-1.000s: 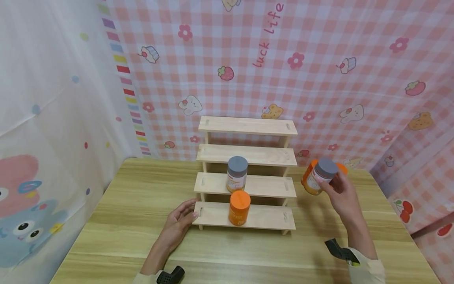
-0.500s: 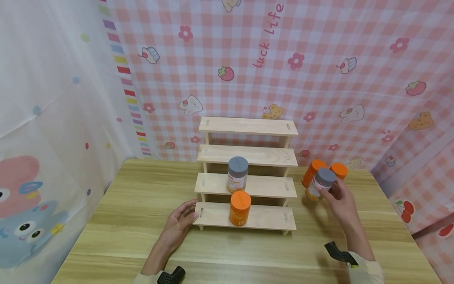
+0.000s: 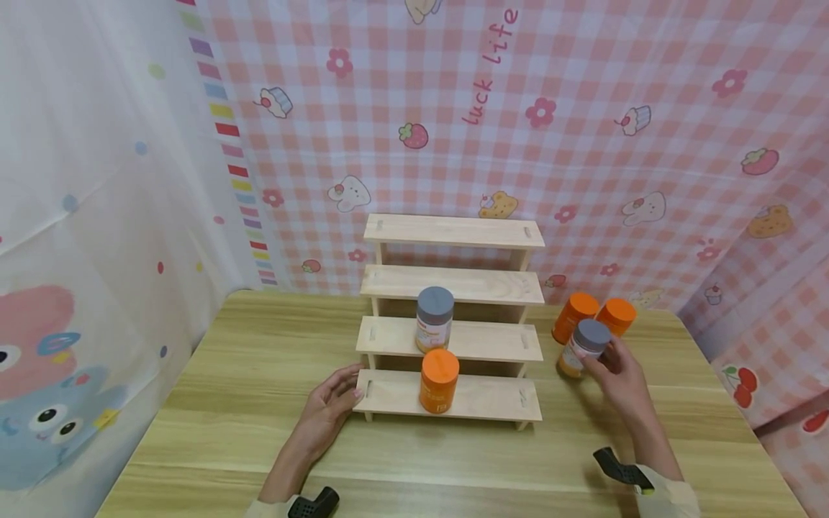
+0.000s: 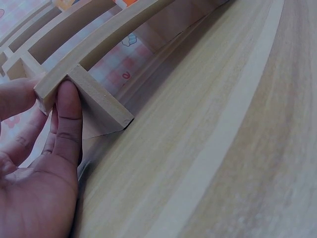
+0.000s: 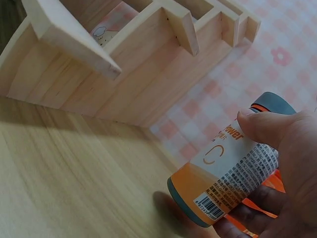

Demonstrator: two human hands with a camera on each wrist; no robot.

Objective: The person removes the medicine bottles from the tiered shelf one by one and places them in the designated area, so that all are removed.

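Note:
A wooden stepped shelf (image 3: 486, 399) stands mid-table. My left hand (image 3: 327, 406) pinches the left end of its lowest board; in the left wrist view the fingers (image 4: 68, 116) lie under that board end. To the right of the shelf my right hand (image 3: 624, 378) grips a supplement jar (image 3: 585, 349) with a grey lid, low over the table. In the right wrist view the jar (image 5: 228, 163) looks tilted, thumb on its label; whether its base touches the table I cannot tell. A similar grey-lidded jar (image 3: 435, 320) stands on the second board, an orange jar (image 3: 439, 381) on the lowest.
Two orange jars stand behind my right hand, one nearer (image 3: 575, 316) and one farther right (image 3: 617, 316). A pink checked cloth (image 3: 453, 165) hangs close behind the shelf. A white curtain (image 3: 116, 216) borders the table (image 3: 259, 360) on the left.
My right hand has brought the grey-lidded jar down and toward me, in front of the two orange jars, uncovering them. The left hand stays at the shelf's end.

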